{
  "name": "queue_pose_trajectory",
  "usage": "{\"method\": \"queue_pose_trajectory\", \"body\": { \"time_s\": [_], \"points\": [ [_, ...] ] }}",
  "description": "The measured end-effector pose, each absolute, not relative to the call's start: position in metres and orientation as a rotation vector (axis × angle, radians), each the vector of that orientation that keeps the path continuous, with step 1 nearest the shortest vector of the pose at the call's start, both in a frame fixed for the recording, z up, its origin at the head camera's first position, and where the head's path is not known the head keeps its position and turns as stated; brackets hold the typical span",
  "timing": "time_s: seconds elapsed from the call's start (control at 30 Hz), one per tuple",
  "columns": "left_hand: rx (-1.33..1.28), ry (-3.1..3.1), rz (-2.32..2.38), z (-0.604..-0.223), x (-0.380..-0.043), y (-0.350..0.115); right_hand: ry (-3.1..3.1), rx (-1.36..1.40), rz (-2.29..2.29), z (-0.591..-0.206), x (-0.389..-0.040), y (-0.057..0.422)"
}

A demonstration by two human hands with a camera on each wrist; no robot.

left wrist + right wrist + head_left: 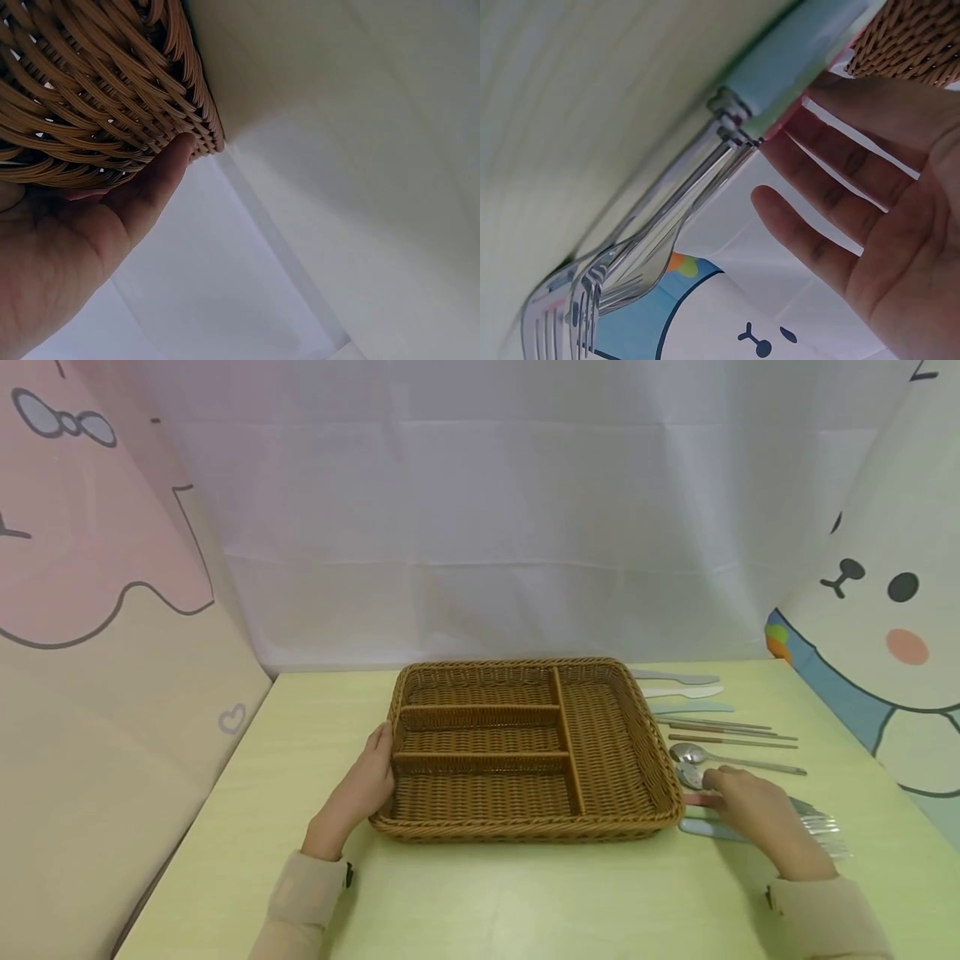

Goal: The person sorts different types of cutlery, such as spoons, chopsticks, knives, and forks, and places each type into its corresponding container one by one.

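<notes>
Table: pale green top [570, 910], running under both hands; white cloth [525, 527] hanging beyond all fingers.
Wicker basket: [517, 832] sitting between the hands, right of the left fingers, left of the right fingers; four compartments showing.
Knives: three, blades pale; grey one [690, 678], white one [690, 692], blue one [697, 708] lying farthest beyond the right fingers.
Chopsticks: [735, 741] lying nearer than the knives, beyond the right fingers.
Spoons: upper spoon [686, 753] lying beyond the right fingertips; lower spoon [687, 774] crowding just beside them.
In the way: green handle [697, 812] and blue handle [708, 831] lying on the near side of the right fingers; basket wall standing close on their left.
Right wrist view only: fork necks and tines clearly showing, running away from the fingertips; head view is hiding the necks under the hand.
Left wrist view only: finger lying along the outer weave; other fingers disappearing behind the basket.
Left hand: [360, 781] resting on the basket's left outer wall, visible fingers lying fairly straight.
Right hand: [753, 810] touching the pink fork handle [699, 799], fingers close together except one standing apart; cannot tell whether it is gripping.
Pink fork: lying right at the right fingertips, beside the green handle.
</notes>
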State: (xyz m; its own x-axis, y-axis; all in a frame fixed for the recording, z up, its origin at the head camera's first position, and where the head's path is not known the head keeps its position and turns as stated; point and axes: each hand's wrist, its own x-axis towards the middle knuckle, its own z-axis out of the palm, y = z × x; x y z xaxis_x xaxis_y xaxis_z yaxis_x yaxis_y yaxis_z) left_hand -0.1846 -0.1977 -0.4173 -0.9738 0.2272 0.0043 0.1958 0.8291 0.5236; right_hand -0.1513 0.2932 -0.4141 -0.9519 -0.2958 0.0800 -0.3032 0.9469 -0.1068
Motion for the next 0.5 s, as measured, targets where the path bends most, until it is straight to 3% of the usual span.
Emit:
{"method": "queue_pose_trajectory", "body": {
  "time_s": [0.5],
  "points": [
    [0.338,2.943,0.818,-0.4183,-0.1848,-0.1978,-3.036,0.513,0.147,-0.4202,-0.1553,0.3005]
  ]
}}
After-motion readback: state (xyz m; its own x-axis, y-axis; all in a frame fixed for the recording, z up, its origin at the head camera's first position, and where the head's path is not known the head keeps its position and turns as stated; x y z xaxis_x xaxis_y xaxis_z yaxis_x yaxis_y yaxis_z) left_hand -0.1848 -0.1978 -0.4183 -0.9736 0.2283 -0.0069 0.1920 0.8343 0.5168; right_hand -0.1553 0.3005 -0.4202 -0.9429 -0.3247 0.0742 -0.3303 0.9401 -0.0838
